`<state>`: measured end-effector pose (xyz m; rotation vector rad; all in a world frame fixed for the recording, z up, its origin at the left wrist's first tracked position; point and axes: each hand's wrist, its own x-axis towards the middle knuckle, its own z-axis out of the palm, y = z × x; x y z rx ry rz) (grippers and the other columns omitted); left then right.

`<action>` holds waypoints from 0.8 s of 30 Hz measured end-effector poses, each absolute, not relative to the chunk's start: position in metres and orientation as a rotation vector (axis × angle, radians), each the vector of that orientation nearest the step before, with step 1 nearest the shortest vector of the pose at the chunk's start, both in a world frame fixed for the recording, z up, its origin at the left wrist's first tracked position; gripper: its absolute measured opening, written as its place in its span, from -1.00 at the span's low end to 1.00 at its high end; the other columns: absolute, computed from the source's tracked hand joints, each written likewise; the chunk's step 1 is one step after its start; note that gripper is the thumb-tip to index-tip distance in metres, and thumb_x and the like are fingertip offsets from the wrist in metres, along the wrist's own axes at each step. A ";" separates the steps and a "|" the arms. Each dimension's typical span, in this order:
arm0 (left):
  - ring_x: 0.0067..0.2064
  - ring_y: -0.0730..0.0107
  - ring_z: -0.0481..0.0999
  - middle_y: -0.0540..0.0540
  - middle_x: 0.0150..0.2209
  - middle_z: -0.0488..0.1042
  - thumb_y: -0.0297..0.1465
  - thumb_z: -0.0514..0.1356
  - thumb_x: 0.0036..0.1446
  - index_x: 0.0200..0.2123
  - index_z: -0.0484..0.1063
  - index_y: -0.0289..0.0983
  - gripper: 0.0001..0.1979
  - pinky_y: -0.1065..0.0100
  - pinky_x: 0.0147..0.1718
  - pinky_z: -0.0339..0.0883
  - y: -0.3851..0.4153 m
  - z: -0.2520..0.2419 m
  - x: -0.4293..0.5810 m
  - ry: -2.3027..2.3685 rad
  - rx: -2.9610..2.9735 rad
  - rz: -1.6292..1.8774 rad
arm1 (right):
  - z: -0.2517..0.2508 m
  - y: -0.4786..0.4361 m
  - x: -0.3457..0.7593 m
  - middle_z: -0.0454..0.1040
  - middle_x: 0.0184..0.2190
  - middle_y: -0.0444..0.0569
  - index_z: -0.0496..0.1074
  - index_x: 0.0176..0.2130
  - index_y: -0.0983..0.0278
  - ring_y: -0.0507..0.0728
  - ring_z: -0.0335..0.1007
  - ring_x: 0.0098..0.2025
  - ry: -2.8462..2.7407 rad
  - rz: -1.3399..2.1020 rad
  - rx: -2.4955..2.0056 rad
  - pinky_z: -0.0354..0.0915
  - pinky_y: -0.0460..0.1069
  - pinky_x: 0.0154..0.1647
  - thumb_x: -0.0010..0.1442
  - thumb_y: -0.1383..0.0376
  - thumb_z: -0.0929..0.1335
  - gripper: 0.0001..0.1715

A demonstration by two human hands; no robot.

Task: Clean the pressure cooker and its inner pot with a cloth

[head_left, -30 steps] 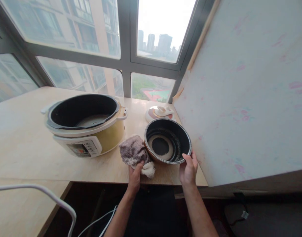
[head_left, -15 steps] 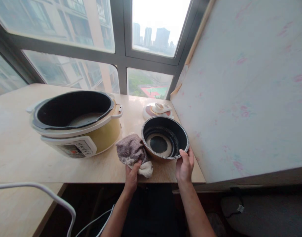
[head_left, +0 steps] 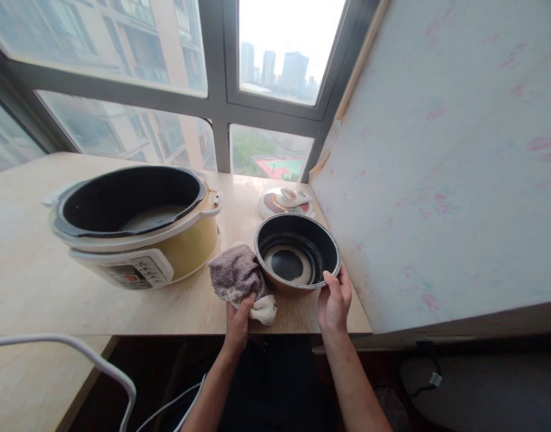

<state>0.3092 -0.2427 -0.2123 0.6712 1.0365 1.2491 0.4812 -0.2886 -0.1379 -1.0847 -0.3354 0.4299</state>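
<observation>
My left hand grips a purple-grey and white cloth, thumb on top, its fingers hidden under the fabric. The cloth's right side meets the outer wall of a dark inner pot. With thumb over the rim and fingers outside, my right hand holds that pot by its near right edge. Pale rings mark the inside of the pot, and it contains no visible object. To the left stands an uncovered electric pressure cooker, black inside, with a front control panel. Behind the pot lies a white and reddish-brown lid with a handle.
The pale countertop ends just before my body. A patterned wall closes off the right side, and window frames rise behind. A white cable curves across the lower left.
The whole view has shifted slightly, moving everything a little to the left. Both hands keep the same hold on the cloth and the pot.
</observation>
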 end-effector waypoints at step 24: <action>0.05 -0.08 0.58 -0.20 -0.11 0.66 -0.12 0.43 -0.16 -0.14 0.59 -0.32 -0.47 0.00 0.17 0.35 -0.247 -0.202 0.303 1.017 0.903 1.151 | -0.105 -0.301 0.576 0.49 0.04 -0.01 0.43 -0.04 0.11 0.24 0.38 0.12 -0.487 0.958 -1.591 0.49 -0.02 -0.32 0.11 -0.06 0.49 -0.49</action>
